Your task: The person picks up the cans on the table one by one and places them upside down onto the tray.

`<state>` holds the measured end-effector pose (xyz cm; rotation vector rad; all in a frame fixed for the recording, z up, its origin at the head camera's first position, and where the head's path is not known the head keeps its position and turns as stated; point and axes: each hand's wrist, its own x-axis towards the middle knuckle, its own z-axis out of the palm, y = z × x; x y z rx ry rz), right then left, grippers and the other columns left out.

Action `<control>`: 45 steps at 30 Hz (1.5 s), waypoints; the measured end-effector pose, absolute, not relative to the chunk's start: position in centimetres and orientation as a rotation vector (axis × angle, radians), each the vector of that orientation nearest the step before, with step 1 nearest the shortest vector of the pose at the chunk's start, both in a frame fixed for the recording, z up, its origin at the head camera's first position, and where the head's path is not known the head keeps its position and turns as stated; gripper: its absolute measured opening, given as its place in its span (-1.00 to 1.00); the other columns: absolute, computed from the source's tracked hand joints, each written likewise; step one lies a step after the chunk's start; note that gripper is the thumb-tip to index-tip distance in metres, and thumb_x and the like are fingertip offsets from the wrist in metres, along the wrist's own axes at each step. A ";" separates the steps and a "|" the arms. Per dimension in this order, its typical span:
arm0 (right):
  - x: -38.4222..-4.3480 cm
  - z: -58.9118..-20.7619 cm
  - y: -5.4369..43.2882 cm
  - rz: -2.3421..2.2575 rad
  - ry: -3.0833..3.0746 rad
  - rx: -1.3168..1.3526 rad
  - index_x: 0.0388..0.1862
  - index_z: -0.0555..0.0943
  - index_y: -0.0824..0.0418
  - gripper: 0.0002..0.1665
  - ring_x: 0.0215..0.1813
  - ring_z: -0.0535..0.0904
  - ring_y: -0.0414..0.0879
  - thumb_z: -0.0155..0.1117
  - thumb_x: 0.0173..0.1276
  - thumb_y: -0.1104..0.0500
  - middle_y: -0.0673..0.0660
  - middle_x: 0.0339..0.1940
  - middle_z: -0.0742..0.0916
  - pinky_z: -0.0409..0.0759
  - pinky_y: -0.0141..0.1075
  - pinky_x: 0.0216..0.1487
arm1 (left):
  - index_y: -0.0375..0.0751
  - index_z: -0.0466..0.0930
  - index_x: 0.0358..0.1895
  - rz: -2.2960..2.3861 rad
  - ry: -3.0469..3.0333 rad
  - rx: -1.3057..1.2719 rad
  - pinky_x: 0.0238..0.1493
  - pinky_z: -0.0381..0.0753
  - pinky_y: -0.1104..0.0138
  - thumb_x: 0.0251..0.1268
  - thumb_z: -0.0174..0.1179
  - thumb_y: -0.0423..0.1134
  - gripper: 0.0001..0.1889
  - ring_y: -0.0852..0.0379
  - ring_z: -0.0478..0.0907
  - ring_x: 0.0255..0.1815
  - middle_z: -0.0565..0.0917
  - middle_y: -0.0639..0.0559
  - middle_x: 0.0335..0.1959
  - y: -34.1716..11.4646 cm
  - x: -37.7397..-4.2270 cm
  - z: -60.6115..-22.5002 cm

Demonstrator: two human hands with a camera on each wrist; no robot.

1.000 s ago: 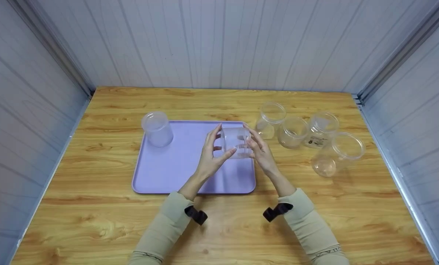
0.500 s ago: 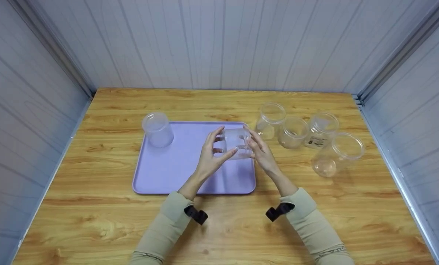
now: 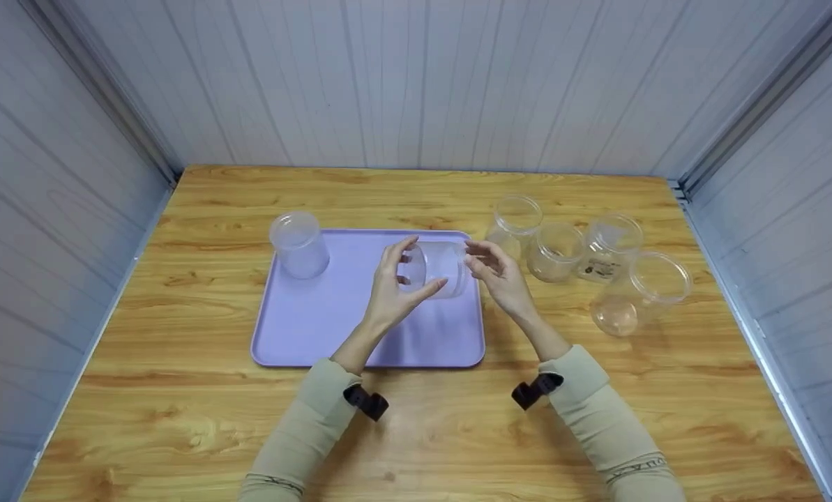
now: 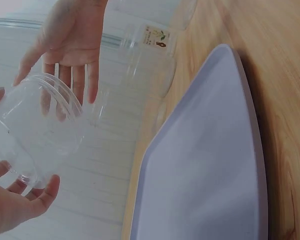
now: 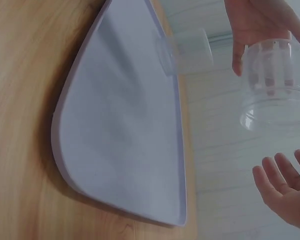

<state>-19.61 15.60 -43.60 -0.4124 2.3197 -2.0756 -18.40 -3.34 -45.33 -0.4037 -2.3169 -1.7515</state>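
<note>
A clear plastic jar (image 3: 440, 268) is tilted onto its side above the lilac tray (image 3: 325, 321). My left hand (image 3: 388, 293) grips it at its left end, thumb along the near side and fingers round the far side. In the left wrist view, the jar's ringed rim (image 4: 65, 95) faces my right hand (image 4: 77, 32). Beside that rim, my right hand (image 3: 505, 282) has loosely bent fingers; the right wrist view shows a gap between its fingers (image 5: 277, 175) and the jar. Another clear jar (image 3: 300, 247) stands upright at the tray's far left corner.
Several clear jars stand on the wooden table right of the tray: a far one (image 3: 517, 216), a short one (image 3: 555, 254), one with a printed label (image 3: 607, 244) and a tall one (image 3: 642, 293). Pale panel walls (image 3: 416, 84) enclose the table's back and sides.
My right hand has let go of the jar and drawn slightly to the right. My left hand has shifted a little left with the jar, whose tilt has changed.
</note>
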 end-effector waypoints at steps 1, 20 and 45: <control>-19.6 -43.2 15.5 -2.071 2.329 -0.410 0.07 0.36 0.50 -0.60 -0.06 0.47 0.05 0.06 0.28 0.33 0.40 -0.03 0.51 0.48 -0.24 -0.11 | -0.16 0.24 0.23 -1.734 -2.320 -0.394 -0.25 0.44 0.16 -0.12 0.36 -0.08 -0.23 -0.04 0.30 -0.02 0.35 -0.12 0.04 -3.4 -18.4 -45.4; -24.0 -44.9 16.8 -1.815 2.702 -0.399 0.03 0.44 0.40 -0.53 -0.07 0.43 0.09 0.25 0.16 0.22 0.25 -0.04 0.54 0.44 -0.13 -0.09 | -0.29 0.26 0.22 -1.491 -2.509 -0.254 0.08 0.29 0.15 -0.22 0.41 -0.09 -0.17 -0.04 0.28 0.05 0.33 -0.17 0.03 -5.3 -20.8 -46.7; -27.5 -44.2 19.0 -0.961 3.175 -0.622 0.10 0.37 0.40 -0.43 0.15 0.29 0.17 0.24 0.17 0.14 0.34 0.08 0.42 0.28 -0.09 0.15 | -0.21 0.16 0.30 -1.063 -3.026 -0.132 0.00 0.25 -0.03 -0.19 0.39 -0.15 -0.12 -0.15 0.12 0.16 0.19 -0.24 0.18 -7.0 -24.4 -45.9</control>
